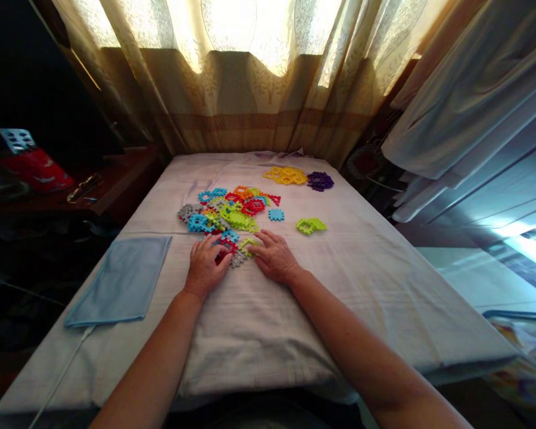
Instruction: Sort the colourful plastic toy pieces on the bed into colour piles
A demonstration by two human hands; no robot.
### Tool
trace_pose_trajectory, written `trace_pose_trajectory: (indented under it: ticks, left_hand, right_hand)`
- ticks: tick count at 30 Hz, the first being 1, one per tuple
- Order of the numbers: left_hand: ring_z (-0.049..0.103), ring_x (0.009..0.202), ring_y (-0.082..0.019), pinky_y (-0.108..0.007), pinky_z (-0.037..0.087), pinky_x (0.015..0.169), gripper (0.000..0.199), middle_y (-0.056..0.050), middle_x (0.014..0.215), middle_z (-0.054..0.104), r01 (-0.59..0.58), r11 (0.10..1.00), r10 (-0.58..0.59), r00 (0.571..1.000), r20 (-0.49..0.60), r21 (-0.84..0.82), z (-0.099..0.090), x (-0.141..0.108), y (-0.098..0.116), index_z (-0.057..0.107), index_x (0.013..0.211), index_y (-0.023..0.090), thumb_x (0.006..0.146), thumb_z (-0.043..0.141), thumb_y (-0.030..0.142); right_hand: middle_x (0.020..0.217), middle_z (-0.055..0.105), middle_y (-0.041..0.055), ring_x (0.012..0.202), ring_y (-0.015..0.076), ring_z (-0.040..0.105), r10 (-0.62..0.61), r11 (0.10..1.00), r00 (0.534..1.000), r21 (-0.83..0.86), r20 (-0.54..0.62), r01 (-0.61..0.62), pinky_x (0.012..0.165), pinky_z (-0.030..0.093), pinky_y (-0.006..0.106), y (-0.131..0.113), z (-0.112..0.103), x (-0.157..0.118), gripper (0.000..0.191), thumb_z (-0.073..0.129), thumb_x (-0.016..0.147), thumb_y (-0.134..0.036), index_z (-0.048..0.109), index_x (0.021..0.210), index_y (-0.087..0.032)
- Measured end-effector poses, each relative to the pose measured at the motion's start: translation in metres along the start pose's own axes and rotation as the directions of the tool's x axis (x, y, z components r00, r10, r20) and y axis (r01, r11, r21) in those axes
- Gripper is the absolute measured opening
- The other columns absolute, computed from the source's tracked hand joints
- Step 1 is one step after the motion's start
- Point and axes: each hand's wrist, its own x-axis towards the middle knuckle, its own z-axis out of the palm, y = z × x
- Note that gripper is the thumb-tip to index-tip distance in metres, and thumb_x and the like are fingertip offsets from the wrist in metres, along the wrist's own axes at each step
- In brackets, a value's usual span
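A mixed pile of plastic interlocking pieces (236,217) in red, blue, green, orange and grey lies on the cloth-covered table. At its near left edge, my left hand (206,265) rests with fingers spread over red pieces. My right hand (274,256) has its fingers apart and touches a green square piece (247,246) at the near right edge. Between the hands sits a grey piece (238,258). To the right are a single blue piece (276,214) and a few light green pieces (310,225). Farther back, yellow pieces (286,175) lie beside a purple heap (320,180).
A folded blue cloth (120,280) with a white cord (67,369) lies on the table's left side. Patterned curtains (250,95) hang behind the far edge. A dark cabinet with a red container (40,170) stands at left; white fabric (464,101) hangs at right.
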Motion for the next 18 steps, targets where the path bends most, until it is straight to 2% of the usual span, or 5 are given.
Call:
trace_pose_trajectory:
  ticks: [6,9,13,18]
  left_hand:
    - [0.053,0.129,-0.032,-0.057,0.033,0.113,0.014,-0.008,0.13,0.065,0.0,1.0,0.0,1.0,0.002,0.007,-0.001,0.0,0.001,0.07,0.08,0.024,0.086,0.061,0.034]
    - [0.053,0.129,-0.032,-0.057,0.034,0.112,0.013,-0.009,0.129,0.065,0.003,1.0,-0.003,1.0,0.003,0.003,0.0,0.0,0.0,0.07,0.082,0.024,0.085,0.062,0.033]
    - [0.054,0.128,-0.032,-0.057,0.035,0.111,0.013,-0.01,0.13,0.065,0.001,1.0,-0.001,1.0,0.018,0.004,0.001,0.0,0.0,0.071,0.082,0.024,0.085,0.063,0.033]
    - [0.054,0.127,-0.031,-0.058,0.033,0.112,0.012,-0.008,0.129,0.066,-0.006,1.0,0.005,0.999,0.034,0.015,0.001,-0.001,0.0,0.07,0.082,0.025,0.084,0.064,0.034]
  right_hand:
    - [0.141,0.056,0.0115,0.139,0.0307,0.04,0.001,0.999,1.0,0.046,-0.003,-0.001,0.108,0.036,0.051,0.001,0.001,0.0,0.017,0.061,0.09,-0.028,0.072,0.101,-0.023]
    - [0.14,0.058,0.012,0.138,0.0297,0.041,-0.001,0.999,0.998,0.049,-0.062,0.004,0.108,0.036,0.05,0.006,0.0,0.0,0.017,0.06,0.09,-0.028,0.071,0.101,-0.022]
    - [0.136,0.061,0.0128,0.135,0.0298,0.045,0.061,0.998,0.985,0.043,-0.164,-0.055,0.107,0.037,0.05,0.018,-0.005,-0.003,0.014,0.059,0.089,-0.025,0.071,0.096,-0.021]
    - [0.132,0.063,0.0127,0.132,0.0292,0.049,0.127,0.99,0.964,0.086,-0.232,-0.109,0.108,0.039,0.051,0.034,-0.008,-0.008,0.011,0.06,0.087,-0.024,0.069,0.092,-0.021]
